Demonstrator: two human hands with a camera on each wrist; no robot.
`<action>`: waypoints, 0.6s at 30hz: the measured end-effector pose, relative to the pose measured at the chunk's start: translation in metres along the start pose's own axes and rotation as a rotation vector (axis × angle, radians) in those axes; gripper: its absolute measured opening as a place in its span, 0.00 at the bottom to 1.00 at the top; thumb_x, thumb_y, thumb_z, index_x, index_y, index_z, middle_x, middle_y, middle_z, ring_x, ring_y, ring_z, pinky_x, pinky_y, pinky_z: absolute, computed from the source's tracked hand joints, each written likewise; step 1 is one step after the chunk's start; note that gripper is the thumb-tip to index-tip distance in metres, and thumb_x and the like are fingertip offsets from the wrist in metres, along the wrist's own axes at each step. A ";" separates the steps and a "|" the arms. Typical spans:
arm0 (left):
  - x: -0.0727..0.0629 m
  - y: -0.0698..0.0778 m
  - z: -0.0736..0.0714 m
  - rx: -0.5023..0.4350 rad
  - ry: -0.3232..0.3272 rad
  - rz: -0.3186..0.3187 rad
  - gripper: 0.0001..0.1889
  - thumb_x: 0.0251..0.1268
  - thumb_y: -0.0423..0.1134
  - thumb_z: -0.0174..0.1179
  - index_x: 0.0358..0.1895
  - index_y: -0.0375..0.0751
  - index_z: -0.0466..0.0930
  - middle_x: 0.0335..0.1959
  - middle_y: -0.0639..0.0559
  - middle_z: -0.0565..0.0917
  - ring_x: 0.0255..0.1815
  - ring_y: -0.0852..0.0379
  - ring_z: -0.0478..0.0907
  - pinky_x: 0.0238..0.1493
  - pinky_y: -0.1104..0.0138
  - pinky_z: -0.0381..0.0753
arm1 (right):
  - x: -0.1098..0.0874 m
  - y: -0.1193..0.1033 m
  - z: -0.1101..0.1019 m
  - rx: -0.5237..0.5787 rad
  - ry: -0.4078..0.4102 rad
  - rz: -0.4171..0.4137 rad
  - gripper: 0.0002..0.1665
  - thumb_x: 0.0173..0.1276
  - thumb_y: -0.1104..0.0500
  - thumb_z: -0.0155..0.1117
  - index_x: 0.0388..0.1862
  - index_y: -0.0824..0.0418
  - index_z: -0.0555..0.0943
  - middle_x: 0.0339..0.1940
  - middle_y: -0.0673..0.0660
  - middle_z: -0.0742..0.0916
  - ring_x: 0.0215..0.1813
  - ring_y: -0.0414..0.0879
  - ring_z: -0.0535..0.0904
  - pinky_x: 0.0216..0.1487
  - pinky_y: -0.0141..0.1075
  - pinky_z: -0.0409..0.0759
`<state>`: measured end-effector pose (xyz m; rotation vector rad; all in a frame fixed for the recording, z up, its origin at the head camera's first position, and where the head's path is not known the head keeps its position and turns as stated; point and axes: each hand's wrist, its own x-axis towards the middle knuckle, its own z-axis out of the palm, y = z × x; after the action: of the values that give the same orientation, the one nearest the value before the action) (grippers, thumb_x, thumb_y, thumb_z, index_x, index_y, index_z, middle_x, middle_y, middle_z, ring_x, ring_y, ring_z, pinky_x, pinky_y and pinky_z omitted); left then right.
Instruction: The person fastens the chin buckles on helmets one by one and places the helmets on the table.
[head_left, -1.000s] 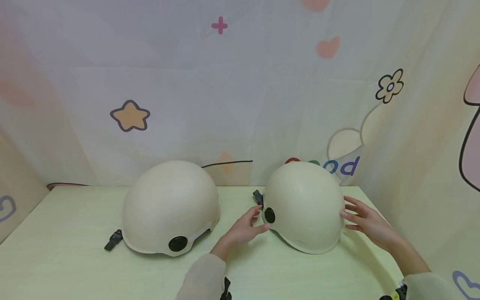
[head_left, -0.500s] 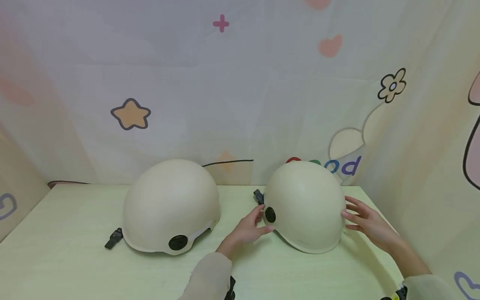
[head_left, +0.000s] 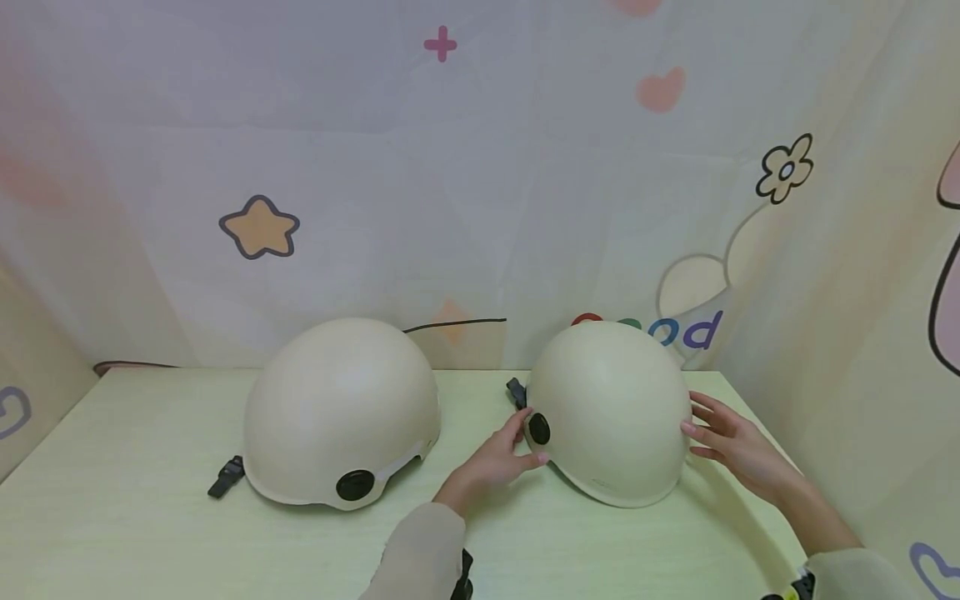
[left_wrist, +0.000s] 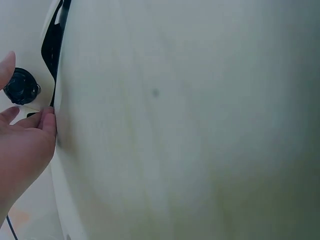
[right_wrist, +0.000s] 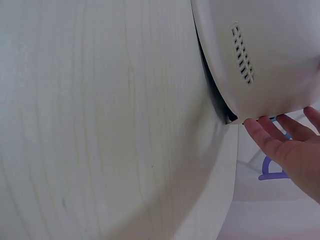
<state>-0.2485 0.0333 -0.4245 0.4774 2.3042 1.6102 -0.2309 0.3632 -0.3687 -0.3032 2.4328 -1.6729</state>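
Observation:
Two cream helmets sit dome up on a pale wood-grain table. At the right helmet (head_left: 609, 408), my left hand (head_left: 491, 462) touches the left side, its thumb and fingertips spread around a black round disc (head_left: 539, 429). In the left wrist view this hand (left_wrist: 27, 150) has its lower fingers at the helmet's rim, by the table. On the opposite side, the fingertips of my right hand (head_left: 742, 450) rest against the shell. The right wrist view shows those fingers (right_wrist: 295, 127) loosely bent at the helmet's edge, near a small vent grille (right_wrist: 242, 52). The palm is off the shell.
The other helmet (head_left: 341, 408) stands on the left, its black buckle (head_left: 227, 477) lying out on the table (head_left: 225, 554). Another buckle (head_left: 516, 393) pokes out behind the right helmet. A patterned curtain (head_left: 360, 183) hangs behind the table and along its sides.
My left hand has shifted slightly right, and its thumb and fingertips now meet the right helmet. The right hand and both helmets stay in place.

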 end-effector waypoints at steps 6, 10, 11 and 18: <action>-0.001 -0.001 -0.003 -0.101 0.010 0.012 0.37 0.60 0.39 0.61 0.70 0.44 0.53 0.67 0.37 0.59 0.67 0.44 0.56 0.65 0.55 0.55 | -0.001 0.000 0.000 -0.002 0.000 0.000 0.39 0.70 0.58 0.52 0.71 0.68 0.45 0.69 0.75 0.51 0.48 0.21 0.68 0.49 0.35 0.75; -0.001 -0.001 -0.005 -0.134 0.022 0.002 0.36 0.59 0.38 0.61 0.70 0.45 0.54 0.66 0.38 0.60 0.67 0.44 0.56 0.65 0.56 0.56 | -0.001 -0.001 0.000 -0.017 0.002 -0.006 0.41 0.69 0.58 0.53 0.73 0.61 0.44 0.68 0.76 0.52 0.48 0.23 0.70 0.49 0.37 0.76; -0.002 -0.001 -0.005 -0.133 0.024 -0.001 0.36 0.59 0.37 0.61 0.70 0.45 0.54 0.66 0.38 0.60 0.67 0.44 0.57 0.65 0.56 0.56 | -0.001 -0.001 0.000 -0.019 -0.002 -0.014 0.41 0.69 0.58 0.53 0.73 0.58 0.44 0.68 0.77 0.52 0.48 0.24 0.71 0.49 0.37 0.76; -0.001 -0.001 -0.005 -0.132 0.024 -0.006 0.35 0.60 0.35 0.60 0.70 0.45 0.54 0.66 0.39 0.61 0.66 0.45 0.57 0.65 0.57 0.56 | -0.001 -0.002 0.003 -0.063 -0.035 -0.069 0.45 0.66 0.64 0.56 0.74 0.48 0.44 0.67 0.74 0.56 0.54 0.44 0.74 0.47 0.34 0.75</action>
<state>-0.2496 0.0279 -0.4236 0.4217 2.1962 1.7600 -0.2295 0.3602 -0.3681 -0.4259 2.4800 -1.6061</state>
